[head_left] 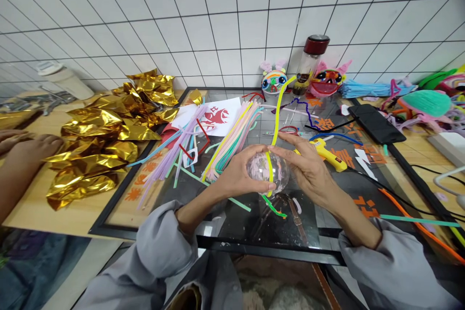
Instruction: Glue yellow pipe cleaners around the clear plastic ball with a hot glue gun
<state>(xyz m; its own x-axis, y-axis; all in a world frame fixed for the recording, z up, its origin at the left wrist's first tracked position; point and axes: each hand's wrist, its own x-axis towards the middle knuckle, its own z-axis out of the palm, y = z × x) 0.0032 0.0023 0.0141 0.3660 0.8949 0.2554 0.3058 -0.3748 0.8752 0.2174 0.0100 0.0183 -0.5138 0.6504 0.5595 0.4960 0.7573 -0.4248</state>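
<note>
Left hand (236, 172) clamped round clear ball (280, 172), thumb across front. Right hand (305, 164): fingers stretched, touching yellow strip (278, 111) and ball's upper right; pinch or mere press, cannot tell. Ball held above dark board (240, 232), strip running over ball and rising beyond. Green strip (274, 209) just below ball. Right: glue gun (329, 155), farther phone (376, 123). Left: pastel strips (232, 140), then gold foil (90, 155). Behind, near wall: bottle (307, 68).

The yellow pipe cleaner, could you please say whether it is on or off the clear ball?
Partly on: the yellow pipe cleaner lies across the clear ball, its upper length sticking up. Whether glued, I cannot tell.
</note>
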